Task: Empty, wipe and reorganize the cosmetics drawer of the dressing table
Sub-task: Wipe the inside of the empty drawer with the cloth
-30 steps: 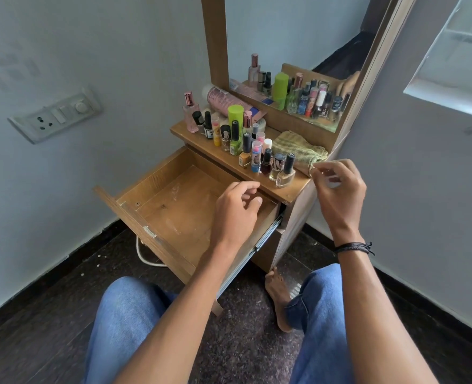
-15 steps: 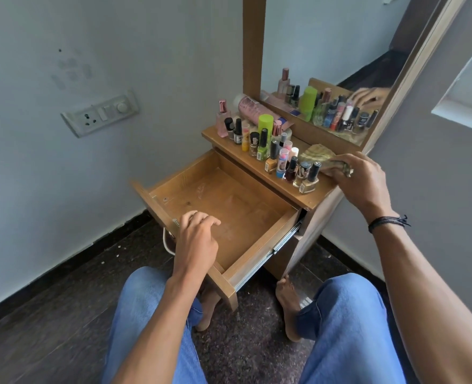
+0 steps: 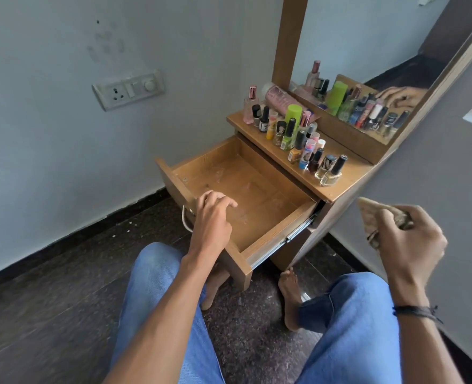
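While the pulled-out brown wooden drawer (image 3: 257,195) of the dressing table stands bare inside, showing only pale smears on its bottom board, the left hand (image 3: 212,214) rests over the drawer's near-left front edge, its fingers relaxed and slightly bent, grasping nothing. The right hand (image 3: 412,239) is raised at the near right, clear of the furniture, its fingers curled tight round a crumpled beige patterned cloth (image 3: 367,214). On the wooden tabletop (image 3: 351,178) just beyond the drawer stands a crowded row of small nail-polish bottles and cosmetic tubes (image 3: 298,142), with a tall lime-green cylindrical bottle (image 3: 293,112) among them and a pink tube lying behind. A wood-framed mirror (image 3: 354,51) rises at the far edge and reflects the bottles. A white switch-and-socket panel (image 3: 128,88) sits on the left wall. Blue-jeaned legs and bare feet rest on the dark speckled stone floor (image 3: 63,273).
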A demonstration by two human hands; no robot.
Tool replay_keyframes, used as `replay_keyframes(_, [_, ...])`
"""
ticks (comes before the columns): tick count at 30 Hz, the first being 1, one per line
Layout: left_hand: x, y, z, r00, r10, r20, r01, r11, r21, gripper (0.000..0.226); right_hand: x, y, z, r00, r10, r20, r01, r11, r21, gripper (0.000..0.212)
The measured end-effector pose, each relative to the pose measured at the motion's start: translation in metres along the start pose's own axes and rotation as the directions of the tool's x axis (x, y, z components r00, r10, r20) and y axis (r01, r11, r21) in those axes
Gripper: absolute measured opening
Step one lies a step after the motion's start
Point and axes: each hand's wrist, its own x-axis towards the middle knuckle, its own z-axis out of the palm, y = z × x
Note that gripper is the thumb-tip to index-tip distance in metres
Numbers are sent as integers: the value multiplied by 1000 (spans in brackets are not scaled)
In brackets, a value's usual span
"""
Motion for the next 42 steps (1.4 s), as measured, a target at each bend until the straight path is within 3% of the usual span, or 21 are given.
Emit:
replay_keyframes(6, [3, -15, -6, 992, -103, -68, 96, 991, -95, 55, -45, -26, 30, 967, -82, 242, 30, 977, 210, 11])
replay_keyframes(10, [10, -27, -17, 972, -203, -116, 183, 970, -161, 55, -48, -39, 70, 919, -92, 382, -26, 956, 293, 10])
replay_keyframes(18, [46, -54, -29, 865, -501, -34, 442, 790, -425, 85, -24, -50, 158, 853, -63, 518, -67, 971, 229, 7])
replay_keyframes(22, [67, -62, -29, 800, -599, -27, 490, 679, -547, 88, -11, -52, 196, 791, -83, 606, -35, 983, 180, 10])
replay_keyframes(29, [84, -70, -7, 741, -668, -73, 455, 578, -677, 80, -9, -47, 225, 733, -162, 660, 125, 987, 103, 9])
replay_keyframes(35, [87, -70, 12, 710, -688, -151, 451, 609, -653, 70, -3, -59, 238, 666, -336, 666, 330, 933, 140, 13])
replay_keyframes(39, [86, -75, 15, 720, -674, -165, 440, 628, -642, 69, 2, -73, 271, 555, -456, 695, 568, 819, 84, 24])
replay_keyframes(42, [85, -74, 15, 718, -671, -185, 433, 639, -636, 68, 0, -71, 302, 428, -409, 806, 660, 751, 30, 38])
